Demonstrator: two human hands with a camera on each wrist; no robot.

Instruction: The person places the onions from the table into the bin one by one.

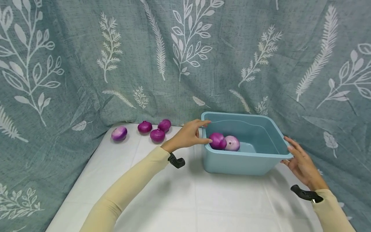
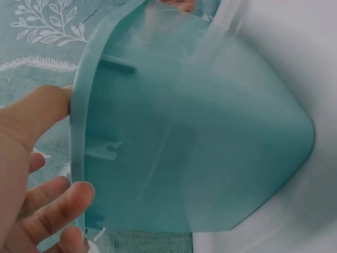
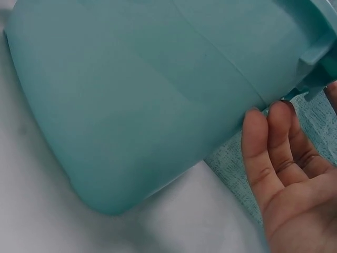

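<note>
A blue-green plastic bin (image 1: 243,164) stands on the white table, its far rim close to the curtain. Inside, at its left end, a purple onion (image 1: 217,141) lies against a paler onion (image 1: 232,143). My left hand (image 1: 188,133) touches the bin's left rim, forefinger and thumb spread along it; the left wrist view shows the other fingers loosely bent beside the rim (image 2: 79,116). At the right end, my right hand (image 1: 301,162) has its fingertips at the rim. Its fingers (image 3: 258,142), fairly straight, rest against the wall below the rim in the right wrist view.
Several red onions (image 1: 157,135) sit at the table's back left, with a paler purple one (image 1: 119,133) farthest left. A leaf-patterned curtain (image 1: 162,64) hangs behind and beside the white tabletop (image 1: 162,206).
</note>
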